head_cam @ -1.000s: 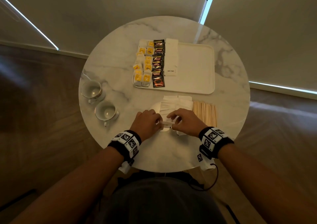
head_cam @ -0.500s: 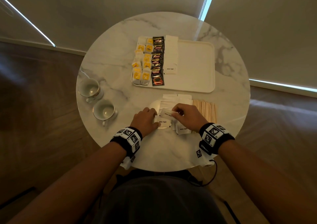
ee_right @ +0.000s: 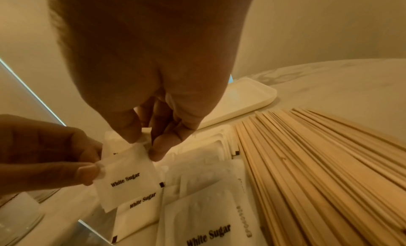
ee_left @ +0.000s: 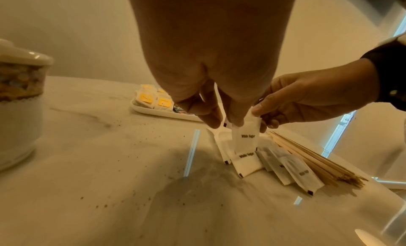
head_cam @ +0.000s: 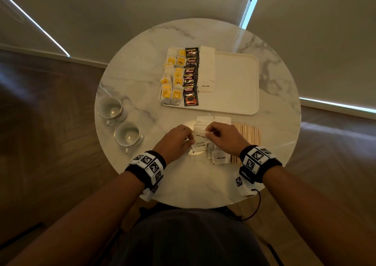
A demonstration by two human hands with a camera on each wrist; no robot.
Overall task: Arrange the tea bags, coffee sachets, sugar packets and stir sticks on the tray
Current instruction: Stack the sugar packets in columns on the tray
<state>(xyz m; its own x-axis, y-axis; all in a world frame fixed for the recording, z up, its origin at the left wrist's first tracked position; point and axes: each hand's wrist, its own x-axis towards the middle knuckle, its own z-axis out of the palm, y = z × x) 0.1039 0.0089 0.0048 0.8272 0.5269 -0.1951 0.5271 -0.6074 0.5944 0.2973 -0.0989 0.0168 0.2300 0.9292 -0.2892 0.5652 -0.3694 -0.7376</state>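
Observation:
A white sugar packet (head_cam: 200,134) (ee_left: 245,138) (ee_right: 126,178) is lifted just above a loose pile of sugar packets (head_cam: 218,156) (ee_right: 204,213). My left hand (head_cam: 176,139) (ee_left: 216,117) pinches its left edge and my right hand (head_cam: 220,136) (ee_right: 142,145) pinches its top corner. Wooden stir sticks (head_cam: 247,132) (ee_right: 318,171) lie in a bundle right of the pile. The cream tray (head_cam: 236,82) holds yellow-tagged tea bags (head_cam: 173,78), dark coffee sachets (head_cam: 190,76) and a column of sugar packets (head_cam: 206,70) in its left half.
Two empty cups on saucers (head_cam: 110,110) (head_cam: 128,134) stand at the left of the round marble table (head_cam: 142,66). A white jar (ee_left: 19,102) shows in the left wrist view. The table's near edge lies just under my wrists.
Both hands have lifted one sugar packet off the pile and now hold it between them; the right hand shifted slightly away from me, toward the tray.

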